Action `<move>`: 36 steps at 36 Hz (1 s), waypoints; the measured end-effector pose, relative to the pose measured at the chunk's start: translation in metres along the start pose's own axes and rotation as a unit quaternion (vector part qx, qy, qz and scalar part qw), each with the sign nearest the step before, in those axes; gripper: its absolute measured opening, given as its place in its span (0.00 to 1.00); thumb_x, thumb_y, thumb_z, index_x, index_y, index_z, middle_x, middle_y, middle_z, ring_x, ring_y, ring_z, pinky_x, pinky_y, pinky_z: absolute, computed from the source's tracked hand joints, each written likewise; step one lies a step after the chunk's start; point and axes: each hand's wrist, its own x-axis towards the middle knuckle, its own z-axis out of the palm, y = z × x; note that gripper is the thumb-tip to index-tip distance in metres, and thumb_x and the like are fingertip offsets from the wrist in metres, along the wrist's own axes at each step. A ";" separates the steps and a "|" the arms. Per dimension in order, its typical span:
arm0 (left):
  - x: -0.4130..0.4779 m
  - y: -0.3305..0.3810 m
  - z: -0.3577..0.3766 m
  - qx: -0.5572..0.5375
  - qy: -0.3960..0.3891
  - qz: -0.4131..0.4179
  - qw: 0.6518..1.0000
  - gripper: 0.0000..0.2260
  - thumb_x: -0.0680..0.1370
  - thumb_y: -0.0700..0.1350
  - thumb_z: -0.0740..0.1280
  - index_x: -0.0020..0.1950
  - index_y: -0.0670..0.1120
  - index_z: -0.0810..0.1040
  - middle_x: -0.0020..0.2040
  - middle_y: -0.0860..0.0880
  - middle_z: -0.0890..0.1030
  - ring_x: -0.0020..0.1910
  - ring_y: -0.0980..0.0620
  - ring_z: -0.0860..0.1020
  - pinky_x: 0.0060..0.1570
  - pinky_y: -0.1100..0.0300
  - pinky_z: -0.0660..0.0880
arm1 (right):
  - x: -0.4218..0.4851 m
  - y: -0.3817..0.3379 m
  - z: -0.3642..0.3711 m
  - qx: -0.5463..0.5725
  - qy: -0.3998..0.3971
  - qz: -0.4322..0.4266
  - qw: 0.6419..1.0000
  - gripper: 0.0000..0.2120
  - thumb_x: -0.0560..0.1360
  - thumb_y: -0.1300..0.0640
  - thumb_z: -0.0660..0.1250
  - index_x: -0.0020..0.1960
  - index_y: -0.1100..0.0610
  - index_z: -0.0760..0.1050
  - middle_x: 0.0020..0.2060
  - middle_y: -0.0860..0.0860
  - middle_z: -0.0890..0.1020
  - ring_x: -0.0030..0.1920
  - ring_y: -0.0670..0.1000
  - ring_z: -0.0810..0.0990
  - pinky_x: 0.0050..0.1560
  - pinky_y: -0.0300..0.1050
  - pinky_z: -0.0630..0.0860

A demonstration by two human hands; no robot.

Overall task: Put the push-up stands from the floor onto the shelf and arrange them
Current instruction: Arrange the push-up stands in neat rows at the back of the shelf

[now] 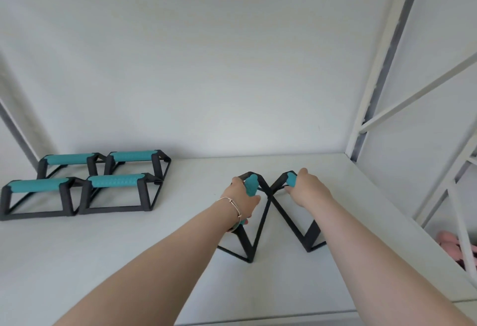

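Observation:
Two black-framed push-up stands with teal grips rest side by side on the white shelf, their frames touching in the middle. My left hand is wrapped around the teal grip of the left stand. My right hand grips the teal handle of the right stand. Several more stands sit in two neat rows at the shelf's back left, near the wall.
The white back wall rises behind the shelf. White frame posts and diagonal braces stand along the right side. Something pink lies lower down past the shelf's right edge. The shelf's front edge runs along the bottom.

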 end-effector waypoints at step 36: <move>-0.071 -0.279 -0.380 0.356 -0.081 0.112 0.924 0.17 0.78 0.58 0.63 0.66 0.57 0.71 0.56 0.55 0.77 0.54 0.52 0.75 0.58 0.54 0.72 | -0.176 -0.316 0.099 0.025 -0.180 -0.301 0.936 0.33 0.64 0.29 0.69 0.66 0.38 0.73 0.60 0.39 0.77 0.62 0.46 0.74 0.64 0.46 0.72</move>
